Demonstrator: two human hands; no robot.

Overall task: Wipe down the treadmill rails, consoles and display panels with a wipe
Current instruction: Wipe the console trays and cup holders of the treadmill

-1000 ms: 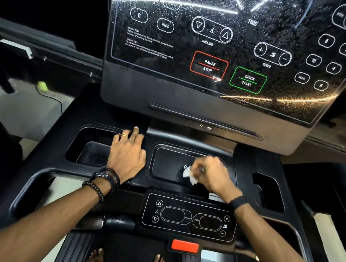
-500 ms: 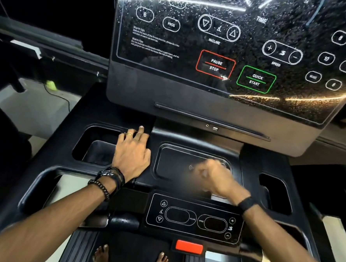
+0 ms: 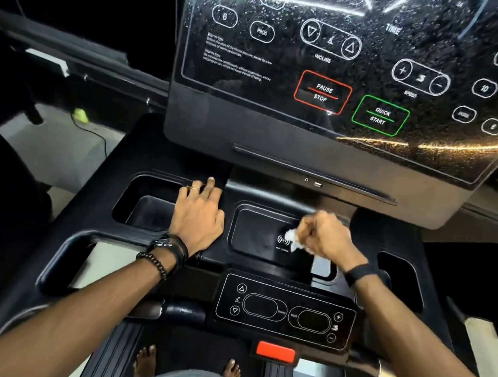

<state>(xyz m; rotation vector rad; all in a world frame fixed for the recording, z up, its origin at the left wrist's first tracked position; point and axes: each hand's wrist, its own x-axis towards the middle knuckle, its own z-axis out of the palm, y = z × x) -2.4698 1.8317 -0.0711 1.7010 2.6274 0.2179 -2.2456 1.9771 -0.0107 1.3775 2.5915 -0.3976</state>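
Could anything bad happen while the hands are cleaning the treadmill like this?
Maybe. The right hand rubs a small white wipe on the tray just above the small control panel, so a slip might press a button while bare feet stand on the belt. The big display looks speckled with droplets; the tiny wipe may just smear them.

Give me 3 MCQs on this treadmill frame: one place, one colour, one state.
1. Where is the wipe?
A. on the big display
B. on the recessed tray behind the small control panel
C. in the left cup holder

2. What colour outlines the QUICK START button?
A. green
B. red
C. blue

3. What is the left hand doing?
A. holding a bottle
B. pressing PAUSE STOP
C. resting flat on the console

Answers: 1 B, the right hand holds it over the tray. 2 A, its frame is green. 3 C, fingers straight, holding nothing.
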